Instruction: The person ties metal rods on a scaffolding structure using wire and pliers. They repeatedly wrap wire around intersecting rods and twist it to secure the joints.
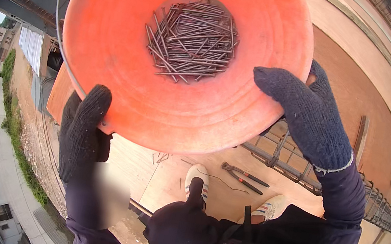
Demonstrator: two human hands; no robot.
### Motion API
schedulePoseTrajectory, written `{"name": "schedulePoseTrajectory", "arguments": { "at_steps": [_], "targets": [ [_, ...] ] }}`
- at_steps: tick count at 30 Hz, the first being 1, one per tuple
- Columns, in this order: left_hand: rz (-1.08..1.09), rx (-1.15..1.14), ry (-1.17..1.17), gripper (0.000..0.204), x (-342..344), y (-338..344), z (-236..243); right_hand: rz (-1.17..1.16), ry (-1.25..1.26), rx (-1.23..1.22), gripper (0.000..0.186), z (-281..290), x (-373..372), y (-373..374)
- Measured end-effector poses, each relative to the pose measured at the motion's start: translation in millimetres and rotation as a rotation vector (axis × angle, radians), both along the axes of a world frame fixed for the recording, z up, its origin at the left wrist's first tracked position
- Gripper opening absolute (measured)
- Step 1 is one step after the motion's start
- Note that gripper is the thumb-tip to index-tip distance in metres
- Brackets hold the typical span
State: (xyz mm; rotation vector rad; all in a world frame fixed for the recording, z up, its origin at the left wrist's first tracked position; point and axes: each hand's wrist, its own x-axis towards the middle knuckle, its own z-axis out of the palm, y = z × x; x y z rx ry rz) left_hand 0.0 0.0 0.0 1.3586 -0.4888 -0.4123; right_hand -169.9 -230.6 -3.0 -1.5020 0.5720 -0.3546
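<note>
An orange plastic bucket [122, 94] fills the upper middle of the view, tilted so that I look straight into it. On its bottom lies a heap of long steel nails [194, 39]. My left hand [83, 129], in a dark knit glove, grips the rim at the lower left, thumb inside the wall. On the right, my right hand [306, 109], in a dark blue knit glove, clasps the rim with its thumb over the inner side. The fingers behind the wall are mostly hidden. A thin wire handle [59, 1] hangs along the bucket's left side.
Pincers with orange-and-black handles [245, 177] lie on the plywood floor [165, 179] near my shoes [198, 179]. Several loose nails [161, 157] are scattered there. A rebar cage [295, 172] runs past on the right. At the left, the plywood edge drops toward ground and buildings [1, 141].
</note>
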Motion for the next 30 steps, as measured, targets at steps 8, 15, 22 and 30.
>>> {"name": "schedulePoseTrajectory", "arguments": {
  "at_steps": [8, 15, 22, 30],
  "targets": [
    [0.315, 0.25, -0.252, 0.047, 33.3, 12.1, -89.5, -0.389, -0.024, 0.295, 0.029, -112.9, -118.6, -219.7],
    [0.539, 0.691, 0.244, 0.036, -18.2, 164.2, -234.5, -0.005, 0.57, -1.162, 0.017, -259.9, -173.4, -315.5],
    [0.221, 1.238, 0.007, 0.044, -109.7, 215.8, -315.6, -0.034, 0.444, -0.83, 0.02, -332.6, -174.5, -352.7],
    [-0.096, 1.339, 0.032, 0.032, -166.4, 181.4, -357.5, -0.061, 0.604, -0.387, 0.048, -293.1, -191.2, -315.7]
  ]
}}
